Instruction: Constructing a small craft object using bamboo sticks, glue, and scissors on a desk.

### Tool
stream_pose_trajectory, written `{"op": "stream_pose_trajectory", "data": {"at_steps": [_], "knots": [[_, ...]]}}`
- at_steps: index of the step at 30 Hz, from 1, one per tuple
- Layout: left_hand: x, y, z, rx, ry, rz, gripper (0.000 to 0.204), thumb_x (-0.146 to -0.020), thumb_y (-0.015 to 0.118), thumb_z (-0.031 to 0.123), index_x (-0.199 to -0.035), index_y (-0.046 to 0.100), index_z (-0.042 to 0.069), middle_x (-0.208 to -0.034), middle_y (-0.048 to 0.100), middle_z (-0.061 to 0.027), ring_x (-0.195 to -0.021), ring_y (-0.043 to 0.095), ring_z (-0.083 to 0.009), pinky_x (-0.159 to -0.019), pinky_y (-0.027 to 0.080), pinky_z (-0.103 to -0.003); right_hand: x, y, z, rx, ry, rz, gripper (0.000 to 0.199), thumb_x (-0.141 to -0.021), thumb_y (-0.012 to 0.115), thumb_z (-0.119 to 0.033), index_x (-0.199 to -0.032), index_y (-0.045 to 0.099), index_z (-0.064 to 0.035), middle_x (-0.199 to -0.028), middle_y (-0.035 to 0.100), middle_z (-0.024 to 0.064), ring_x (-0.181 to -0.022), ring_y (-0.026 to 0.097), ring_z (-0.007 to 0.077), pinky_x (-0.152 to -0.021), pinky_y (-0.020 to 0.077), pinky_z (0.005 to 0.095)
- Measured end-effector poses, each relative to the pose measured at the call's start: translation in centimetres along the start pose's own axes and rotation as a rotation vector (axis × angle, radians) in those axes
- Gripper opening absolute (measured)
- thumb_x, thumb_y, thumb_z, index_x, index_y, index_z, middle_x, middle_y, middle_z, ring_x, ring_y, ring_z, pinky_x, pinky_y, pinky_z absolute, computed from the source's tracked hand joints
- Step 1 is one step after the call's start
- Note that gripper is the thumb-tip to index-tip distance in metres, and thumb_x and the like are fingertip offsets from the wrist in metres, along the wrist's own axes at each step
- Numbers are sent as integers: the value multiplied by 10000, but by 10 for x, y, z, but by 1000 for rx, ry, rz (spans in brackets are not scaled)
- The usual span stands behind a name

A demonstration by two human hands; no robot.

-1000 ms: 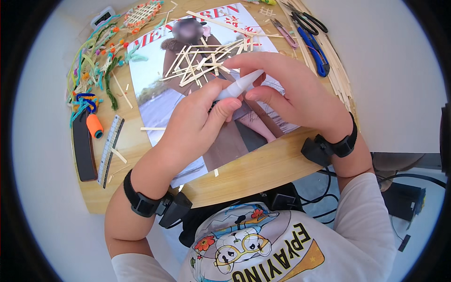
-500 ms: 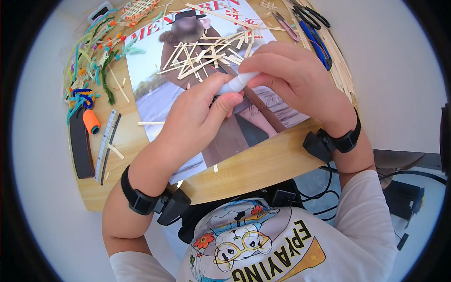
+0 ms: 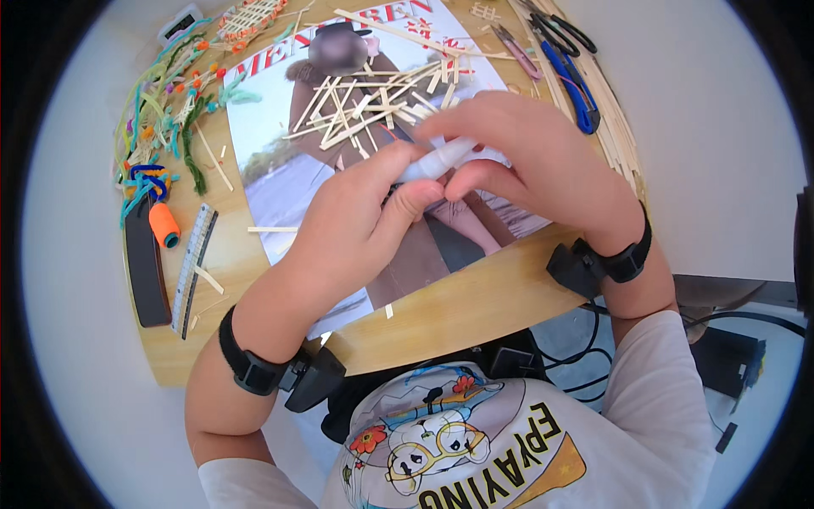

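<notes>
Gripping a small white tube [image 3: 437,159] between them, the left hand [image 3: 356,225] and the right hand [image 3: 534,165] met above the middle of the table, the left thumb and fingers closed on its near end and the right fingers curled over its far end. The tube hung just over a large glossy magazine page [image 3: 271,161] spread flat on the wooden tabletop [image 3: 475,305]. Beyond the hands, a loose heap of thin wooden sticks [image 3: 373,106] lay criss-crossed on the page. Both wrists wore black bands with small black units attached.

To the left, a tangle of coloured pipe cleaners [image 3: 161,110] sat near the table's edge, with an orange spool [image 3: 164,225], a clear ruler [image 3: 193,267] and a flat black bar [image 3: 146,271] nearer the person. To the far right, blue-handled pliers [image 3: 572,76] and a bundle of long sticks [image 3: 615,119] lay along the edge. The table stood on a pale floor [image 3: 721,153], and black cables [image 3: 593,356] trailed under its near right corner.
</notes>
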State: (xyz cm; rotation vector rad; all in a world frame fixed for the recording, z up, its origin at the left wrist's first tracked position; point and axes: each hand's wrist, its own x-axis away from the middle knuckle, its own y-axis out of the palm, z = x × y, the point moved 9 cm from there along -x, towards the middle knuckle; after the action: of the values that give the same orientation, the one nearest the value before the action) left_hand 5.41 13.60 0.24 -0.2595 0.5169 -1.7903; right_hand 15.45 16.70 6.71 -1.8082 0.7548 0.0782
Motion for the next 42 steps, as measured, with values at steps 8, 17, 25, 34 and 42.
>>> {"op": "stream_pose_trajectory", "data": {"at_steps": [8,17,25,34,42], "knots": [[1,4,-7,109,-70,-35,330,-963,481,355,-983,563,36,-712,531,1,-692,493,-103,-637,402,-251,0,-7,5,-41,-20,16,235,-778,675,-144,-1003,625,-100,-861,634,74,-795,607,270,-679,481,351],[3,5,-3,53,3,-24,295,-963,481,312,-980,568,30,-690,533,-22,-647,502,-121,-602,412,-267,3,-4,-10,39,-109,-19,192,-738,658,-12,-924,615,-28,-761,580,124,-709,563,305,-606,438,374],[2,4,0,-144,59,32,243,-946,505,265,-1016,567,40,-691,571,-76,-645,567,-209,-605,444,-313,2,7,-3,84,-35,-69,117,-796,643,-144,-833,580,-52,-631,552,139,-641,567,319,-559,428,409],[2,-2,0,-138,59,51,254,-928,528,286,-1011,576,51,-726,596,-115,-685,585,-278,-614,451,-355,3,4,-3,88,-35,22,147,-809,647,-203,-901,627,-89,-669,588,117,-668,592,302,-587,455,388],[-2,-2,-1,-37,39,38,300,-920,538,314,-1027,584,38,-728,626,-144,-707,621,-313,-620,463,-375,0,0,1,-39,51,22,294,-802,669,-207,-1068,609,-96,-759,615,90,-717,603,259,-627,472,356]]}}
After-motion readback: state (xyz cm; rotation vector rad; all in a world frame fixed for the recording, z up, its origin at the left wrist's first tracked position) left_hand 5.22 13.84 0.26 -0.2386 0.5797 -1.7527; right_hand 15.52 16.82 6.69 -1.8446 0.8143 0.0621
